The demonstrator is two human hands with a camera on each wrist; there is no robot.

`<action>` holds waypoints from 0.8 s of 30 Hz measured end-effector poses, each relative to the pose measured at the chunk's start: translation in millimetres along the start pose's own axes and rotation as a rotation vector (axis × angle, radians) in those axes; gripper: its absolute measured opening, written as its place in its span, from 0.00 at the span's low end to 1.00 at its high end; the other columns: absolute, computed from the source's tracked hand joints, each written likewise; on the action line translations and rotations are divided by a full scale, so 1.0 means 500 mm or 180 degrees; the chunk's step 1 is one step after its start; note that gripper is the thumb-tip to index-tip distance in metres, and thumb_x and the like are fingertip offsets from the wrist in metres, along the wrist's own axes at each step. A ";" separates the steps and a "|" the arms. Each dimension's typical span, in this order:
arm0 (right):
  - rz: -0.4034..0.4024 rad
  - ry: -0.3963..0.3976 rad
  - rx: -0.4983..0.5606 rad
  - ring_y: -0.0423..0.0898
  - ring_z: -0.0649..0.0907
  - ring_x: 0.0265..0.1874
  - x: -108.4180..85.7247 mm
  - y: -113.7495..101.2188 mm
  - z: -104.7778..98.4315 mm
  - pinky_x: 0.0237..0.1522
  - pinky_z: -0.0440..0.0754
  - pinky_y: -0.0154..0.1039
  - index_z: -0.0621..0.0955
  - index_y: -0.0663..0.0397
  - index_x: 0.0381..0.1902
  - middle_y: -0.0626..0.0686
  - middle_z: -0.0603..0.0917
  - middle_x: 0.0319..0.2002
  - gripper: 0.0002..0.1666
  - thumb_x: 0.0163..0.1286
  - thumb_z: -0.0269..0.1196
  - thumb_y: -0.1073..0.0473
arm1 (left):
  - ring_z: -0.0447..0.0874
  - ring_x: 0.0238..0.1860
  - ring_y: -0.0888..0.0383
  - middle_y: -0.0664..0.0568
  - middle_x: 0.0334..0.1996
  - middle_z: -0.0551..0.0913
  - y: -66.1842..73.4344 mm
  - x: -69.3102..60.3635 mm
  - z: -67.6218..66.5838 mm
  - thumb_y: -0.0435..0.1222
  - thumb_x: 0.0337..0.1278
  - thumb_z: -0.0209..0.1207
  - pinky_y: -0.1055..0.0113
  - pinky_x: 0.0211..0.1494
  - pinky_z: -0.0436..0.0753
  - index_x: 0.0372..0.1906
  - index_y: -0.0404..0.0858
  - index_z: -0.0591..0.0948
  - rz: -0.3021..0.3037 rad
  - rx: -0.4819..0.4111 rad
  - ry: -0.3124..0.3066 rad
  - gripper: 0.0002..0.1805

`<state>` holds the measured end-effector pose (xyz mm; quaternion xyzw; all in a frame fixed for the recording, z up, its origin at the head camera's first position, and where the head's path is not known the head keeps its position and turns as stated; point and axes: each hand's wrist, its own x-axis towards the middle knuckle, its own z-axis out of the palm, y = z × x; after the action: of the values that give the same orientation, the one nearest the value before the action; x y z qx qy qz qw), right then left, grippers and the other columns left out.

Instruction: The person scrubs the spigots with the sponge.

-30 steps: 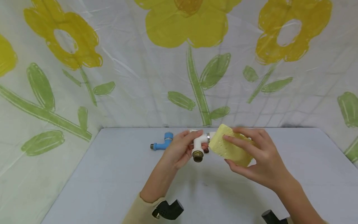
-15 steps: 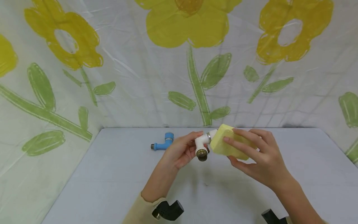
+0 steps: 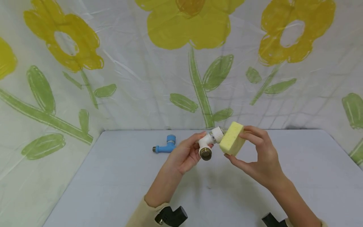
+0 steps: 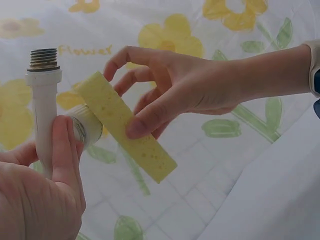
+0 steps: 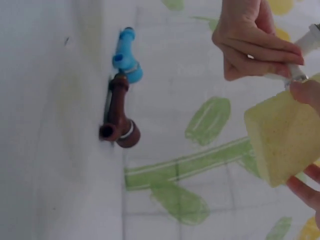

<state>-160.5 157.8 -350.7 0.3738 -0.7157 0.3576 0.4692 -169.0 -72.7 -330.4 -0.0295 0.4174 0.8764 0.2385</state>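
Holding the white valve (image 3: 203, 142) above the table (image 3: 113, 176), the left hand (image 3: 186, 154) had its fingers curled around the body; the brass end (image 3: 205, 154) pointed to six o'clock in the head view, and the ridged knob (image 3: 217, 135) to about two. The right hand (image 3: 267, 160), at four o'clock from the valve, pinched a yellow sponge (image 3: 232, 138) between thumb and fingers. This sponge was at three o'clock, beside the knob, and it appeared to touch it (how firmly, I could not tell).

The step in hand was, in my judgement, wiping the knob. To do it well, it was better to grip the body steadily, to press the sponge only gently into the ridges, and to turn the valve little by little. Too tight a pinch could bend the sponge away.

The blue valve (image 3: 165, 148) lay at nine o'clock; in the right wrist view, the brown valve (image 5: 119, 112) lay at six o'clock from it.
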 end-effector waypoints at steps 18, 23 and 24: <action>0.0522 0.0653 0.0113 0.39 0.75 0.57 -0.033 -0.014 0.040 0.51 0.79 0.18 0.72 0.77 0.47 0.65 0.76 0.50 0.49 0.63 0.75 0.33 | 0.84 0.30 0.66 0.52 0.33 0.83 -0.023 -0.018 0.042 0.33 0.80 0.54 0.80 0.38 0.86 0.47 0.34 0.81 0.0160 -0.0372 0.0261 0.07; 0.0522 0.0834 0.0347 0.41 0.74 0.58 -0.039 -0.013 0.062 0.52 0.81 0.20 0.69 0.79 0.47 0.60 0.74 0.55 0.48 0.63 0.77 0.38 | 0.85 0.32 0.65 0.51 0.34 0.84 -0.028 -0.027 0.052 0.32 0.80 0.55 0.79 0.40 0.87 0.48 0.32 0.80 0.0228 -0.0577 0.0350 0.07; 0.0496 0.0900 0.0350 0.42 0.74 0.58 -0.038 -0.012 0.064 0.52 0.81 0.20 0.69 0.78 0.47 0.60 0.74 0.54 0.47 0.63 0.77 0.39 | 0.85 0.32 0.65 0.51 0.34 0.84 -0.029 -0.028 0.053 0.32 0.80 0.54 0.78 0.41 0.87 0.48 0.32 0.79 0.0237 -0.0590 0.0343 0.07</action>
<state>-163.0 130.9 -377.3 0.2883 -0.6487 0.4805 0.5149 -146.2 -50.5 -320.0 -0.0829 0.3475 0.9166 0.1792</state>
